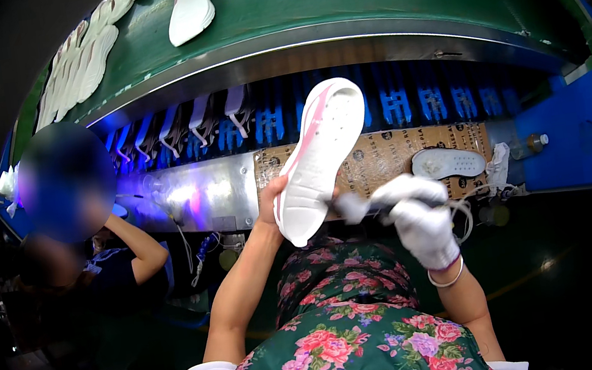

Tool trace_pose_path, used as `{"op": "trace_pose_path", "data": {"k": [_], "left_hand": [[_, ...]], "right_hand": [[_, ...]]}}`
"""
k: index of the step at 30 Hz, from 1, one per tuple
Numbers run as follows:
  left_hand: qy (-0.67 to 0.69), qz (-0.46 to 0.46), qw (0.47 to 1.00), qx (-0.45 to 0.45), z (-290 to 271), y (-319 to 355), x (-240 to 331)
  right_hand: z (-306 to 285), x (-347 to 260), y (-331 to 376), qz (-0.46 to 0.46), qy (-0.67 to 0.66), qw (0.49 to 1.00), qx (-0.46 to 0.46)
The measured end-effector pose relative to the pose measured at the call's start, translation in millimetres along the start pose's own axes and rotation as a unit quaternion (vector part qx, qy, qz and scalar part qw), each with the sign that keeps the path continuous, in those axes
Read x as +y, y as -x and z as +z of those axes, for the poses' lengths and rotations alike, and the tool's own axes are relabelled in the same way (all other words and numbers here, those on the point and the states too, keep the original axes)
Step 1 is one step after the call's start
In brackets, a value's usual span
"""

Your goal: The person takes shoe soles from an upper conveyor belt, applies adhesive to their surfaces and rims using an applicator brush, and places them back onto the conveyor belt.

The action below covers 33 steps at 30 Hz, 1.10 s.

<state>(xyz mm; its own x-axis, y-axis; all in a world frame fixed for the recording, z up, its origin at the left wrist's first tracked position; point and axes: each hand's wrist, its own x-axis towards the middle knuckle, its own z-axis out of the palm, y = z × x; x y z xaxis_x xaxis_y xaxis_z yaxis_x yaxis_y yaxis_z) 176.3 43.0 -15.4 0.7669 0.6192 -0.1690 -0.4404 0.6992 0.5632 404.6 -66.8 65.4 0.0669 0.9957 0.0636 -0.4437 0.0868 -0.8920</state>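
Shoe sole (320,144), edge pinched in the left hand (270,200) — likely to keep its face clear; gloved right hand (421,224) curled round a blurred tool (352,208).

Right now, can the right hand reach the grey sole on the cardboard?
Probably yes: the right hand is near the grey sole with no clear obstacle between, though it seems to hold a blurred tool.
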Motion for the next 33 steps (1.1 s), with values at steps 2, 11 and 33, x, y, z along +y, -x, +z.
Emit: {"op": "trace_pose_path", "data": {"k": [2, 11, 33], "left_hand": [[-0.009, -0.017, 1.0, 0.003, -6, 6, -5], [-0.19, -0.056, 0.979, 0.038, 22, 11, -24], [0.013, 0.171, 0.981, -0.087, 15, 79, 50]], "right_hand": [[-9, -6, -15, -0.043, -0.161, 0.984, 0.066], [28, -21, -90, -0.124, -0.284, 0.949, 0.062], [-95, 56, -11, -0.04, -0.321, 0.891, 0.319]]}}
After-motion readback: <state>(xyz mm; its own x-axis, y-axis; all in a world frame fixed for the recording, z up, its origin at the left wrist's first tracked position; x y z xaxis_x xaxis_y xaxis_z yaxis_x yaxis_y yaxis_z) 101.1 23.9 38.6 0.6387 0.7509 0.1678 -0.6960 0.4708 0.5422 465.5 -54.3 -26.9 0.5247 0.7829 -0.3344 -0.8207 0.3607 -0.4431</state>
